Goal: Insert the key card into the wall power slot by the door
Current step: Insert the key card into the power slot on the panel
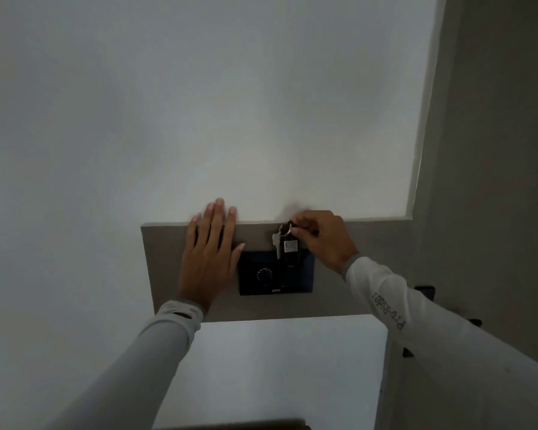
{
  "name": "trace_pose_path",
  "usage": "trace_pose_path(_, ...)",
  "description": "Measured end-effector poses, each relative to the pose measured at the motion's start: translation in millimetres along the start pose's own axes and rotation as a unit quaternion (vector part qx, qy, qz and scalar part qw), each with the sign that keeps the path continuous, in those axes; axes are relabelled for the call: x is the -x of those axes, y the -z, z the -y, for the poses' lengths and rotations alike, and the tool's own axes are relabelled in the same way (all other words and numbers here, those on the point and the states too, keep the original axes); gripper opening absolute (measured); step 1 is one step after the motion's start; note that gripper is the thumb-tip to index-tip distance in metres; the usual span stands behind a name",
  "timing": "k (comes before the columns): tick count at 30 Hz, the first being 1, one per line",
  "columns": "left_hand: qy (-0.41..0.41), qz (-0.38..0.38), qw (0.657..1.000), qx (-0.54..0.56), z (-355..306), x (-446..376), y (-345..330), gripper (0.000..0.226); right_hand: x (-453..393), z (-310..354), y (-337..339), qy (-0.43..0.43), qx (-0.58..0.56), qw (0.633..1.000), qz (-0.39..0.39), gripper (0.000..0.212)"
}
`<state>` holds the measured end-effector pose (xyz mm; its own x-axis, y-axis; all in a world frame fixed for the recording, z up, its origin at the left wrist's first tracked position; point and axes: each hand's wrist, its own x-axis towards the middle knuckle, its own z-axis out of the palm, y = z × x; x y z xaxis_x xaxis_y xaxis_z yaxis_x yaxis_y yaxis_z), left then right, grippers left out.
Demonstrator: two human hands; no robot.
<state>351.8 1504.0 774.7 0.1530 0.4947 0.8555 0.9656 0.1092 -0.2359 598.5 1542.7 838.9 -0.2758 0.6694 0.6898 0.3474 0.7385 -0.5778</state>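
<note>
Wall (pixel 199 103) fills most of the view, pale and bare, with a taupe panel (pixel 354 274) set across it as a band reaching the right-hand corner. Near the middle of that panel sits a black switch plate (pixel 261 283) with a round dial on its face — the power slot (pixel 292 265) is in its upper right part, though its opening is too dark to make out. Two grey sleeves come up from the bottom edge (the right one carries printed lettering). Left hand (pixel 210 256) lies flat on the panel, fingers spread and grasping nothing, its thumb just beside the plate's upper left corner. Right hand (pixel 320 237) pinches a key ring (pixel 286 228) at the panel's top edge. From the ring hang a silver key (pixel 277 243) and the dark key card (pixel 291 249) — its lower end overlaps the plate at the slot; how far in it sits I cannot tell.
</note>
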Motion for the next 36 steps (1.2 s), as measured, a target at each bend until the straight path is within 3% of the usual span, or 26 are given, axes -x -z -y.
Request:
trace_pose_path(9,-0.008,0.027,1.0,-0.008,1.4,-1.6,11.5,0.066,12.7,-8.3,-4.6,-0.059,-0.024,0.998,0.012,0.022)
trace_pose_path(17,-0.009,0.042,0.999,-0.002,0.4,-2.0,15.7,0.067,4.0,6.7,5.5,-0.018,0.008,1.0,0.006,0.016)
trace_pose_path(36,-0.008,0.058,0.998,0.003,-1.4,-3.0,23.1,0.065,-12.6,13.4,10.7,0.013,0.15,0.984,0.097,0.012)
